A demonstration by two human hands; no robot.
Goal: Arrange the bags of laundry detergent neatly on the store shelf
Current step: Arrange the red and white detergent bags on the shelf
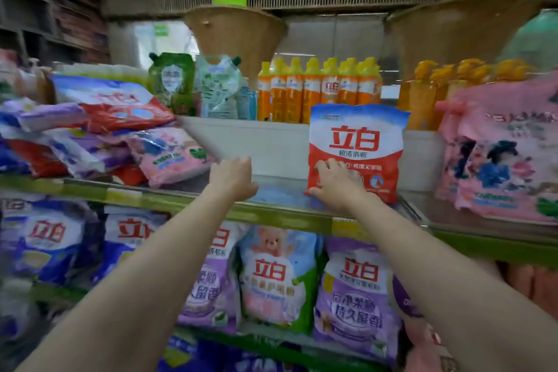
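A red, white and blue detergent bag stands upright on the middle shelf, leaning against a white riser. My right hand grips its lower left corner. My left hand hovers over the bare shelf surface to the left, fingers apart and holding nothing. A loose heap of detergent bags lies flat at the left end of the same shelf, the pink one nearest my left hand.
Pink bags stand at the right end of the shelf. Orange bottles and green refill pouches line the raised ledge behind. Upright purple and blue bags fill the shelf below. Woven baskets hang above.
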